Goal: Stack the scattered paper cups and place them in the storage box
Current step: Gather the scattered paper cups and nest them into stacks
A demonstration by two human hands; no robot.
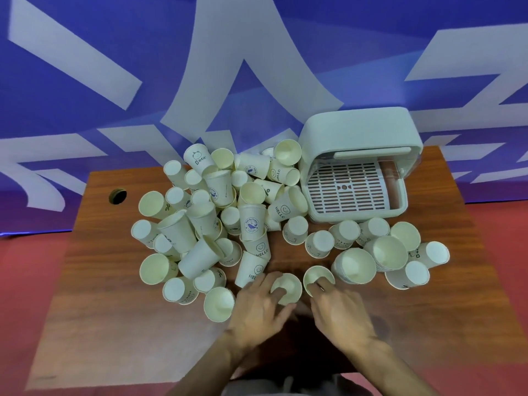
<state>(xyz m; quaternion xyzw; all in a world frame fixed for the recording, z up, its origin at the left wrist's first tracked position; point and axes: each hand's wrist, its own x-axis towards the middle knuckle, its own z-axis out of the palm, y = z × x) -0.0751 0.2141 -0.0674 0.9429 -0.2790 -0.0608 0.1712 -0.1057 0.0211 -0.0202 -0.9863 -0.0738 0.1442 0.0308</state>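
L hand (258, 308) is gripping an upright cup (290, 284), bottom centre. R hand (341, 314) is pinching the adjacent cup (314, 274) by its rim, fingertips inside. Storage box (357, 127) is sitting open, upper right.

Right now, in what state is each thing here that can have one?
storage box: open, its tray holds no cups.
left hand: grips the left cup, mouth up.
right hand: pinches the rim of the right cup, mouth up.
cup pile: loose, some lying, some upside down.
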